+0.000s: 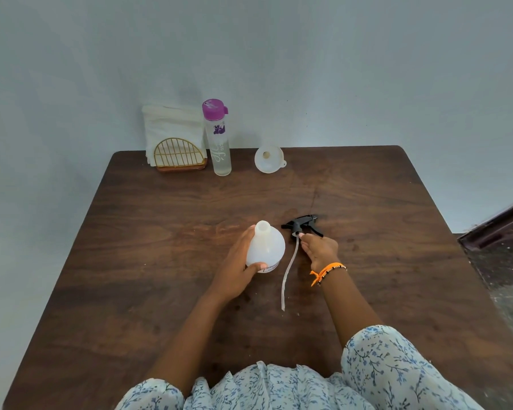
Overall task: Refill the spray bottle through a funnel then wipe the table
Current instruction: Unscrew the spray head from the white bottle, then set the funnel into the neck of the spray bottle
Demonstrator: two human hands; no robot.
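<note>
A white spray bottle point(265, 247) with its neck uncapped stands upright near the middle of the brown wooden table point(160, 232). My left hand point(237, 267) grips its body from the left. The black spray head point(304, 224) with its long clear dip tube point(288, 273) lies on the table just right of the bottle. My right hand point(319, 251) holds the spray head at its collar, fingers curled. A white funnel point(269, 159) lies on its side at the far edge. A clear water bottle point(218, 137) with a purple cap stands left of the funnel.
A gold wire holder with white napkins point(172, 137) stands at the far left against the pale wall. The table's right edge drops to a dark floor point(501, 276).
</note>
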